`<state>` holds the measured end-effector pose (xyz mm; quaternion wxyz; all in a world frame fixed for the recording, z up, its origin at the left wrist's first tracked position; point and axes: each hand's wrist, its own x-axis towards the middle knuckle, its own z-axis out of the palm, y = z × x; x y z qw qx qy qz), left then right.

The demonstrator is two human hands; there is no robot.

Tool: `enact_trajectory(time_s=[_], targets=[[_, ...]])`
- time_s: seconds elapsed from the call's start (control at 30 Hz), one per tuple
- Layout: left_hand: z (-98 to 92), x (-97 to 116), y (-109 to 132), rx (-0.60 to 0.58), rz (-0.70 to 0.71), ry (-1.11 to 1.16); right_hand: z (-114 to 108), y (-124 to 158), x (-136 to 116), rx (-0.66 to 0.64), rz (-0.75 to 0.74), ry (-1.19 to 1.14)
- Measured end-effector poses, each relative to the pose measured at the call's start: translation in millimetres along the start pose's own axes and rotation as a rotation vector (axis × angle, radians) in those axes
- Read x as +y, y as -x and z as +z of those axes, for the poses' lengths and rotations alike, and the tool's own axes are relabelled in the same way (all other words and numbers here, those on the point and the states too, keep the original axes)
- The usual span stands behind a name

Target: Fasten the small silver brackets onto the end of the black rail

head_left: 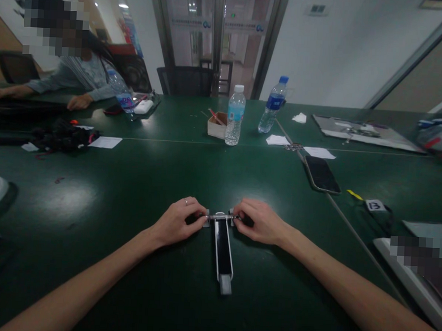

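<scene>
A long, narrow device with a white frame and black middle lies on the dark green table, a grey tab at its near end. Across its far end runs a short metal rod with small grey metal pieces at both sides. My left hand is closed, thumb and fingertips pinching the rod's left end at a grey piece. At the opposite end, my right hand pinches the rod the same way. The fingertips partly cover both ends, and the device's exact kind cannot be made out.
Beyond my hands stand two water bottles and a small box. A phone lies to the right, near a labelled black item. Another person sits at the far left behind a bundle of black cables.
</scene>
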<state>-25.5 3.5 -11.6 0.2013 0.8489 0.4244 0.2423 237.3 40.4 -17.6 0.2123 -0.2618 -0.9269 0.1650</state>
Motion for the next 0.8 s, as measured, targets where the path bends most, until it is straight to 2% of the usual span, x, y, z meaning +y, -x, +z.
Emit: enact_trajectory(time_s=[0.8], targets=[[-1.4, 1.9, 2.6, -0.051, -0.005, -0.005, -1.2, -0.4, -1.5, -0.007, 0.006, -0.005]])
